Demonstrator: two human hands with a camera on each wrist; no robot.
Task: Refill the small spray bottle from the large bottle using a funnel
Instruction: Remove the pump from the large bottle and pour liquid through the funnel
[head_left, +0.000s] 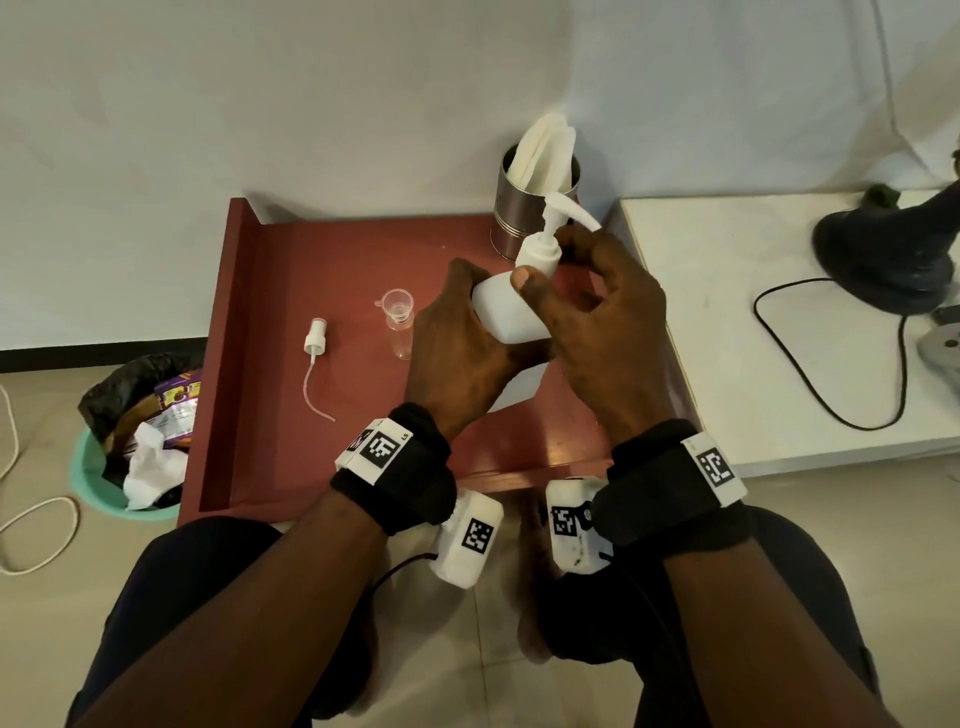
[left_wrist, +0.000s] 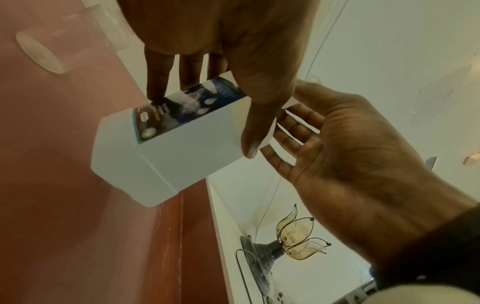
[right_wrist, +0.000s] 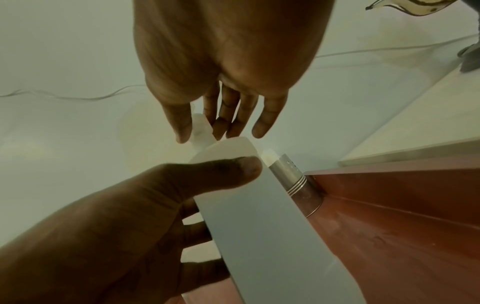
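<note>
The large white bottle is tilted over the red-brown tray. My left hand grips its body, thumb along one side, fingers on the labelled face. My right hand pinches the white pump collar between thumb and fingers. The right wrist view shows the bottle, with the collar at my fingertips. The small clear spray bottle stands left of my hands with the clear funnel in its neck. Its white spray head lies on the tray with its tube.
A steel cup of white napkins stands at the tray's far right corner, just behind the pump. A white board to the right carries a dark lamp base and black cord. A green bin of rubbish sits on the floor, left.
</note>
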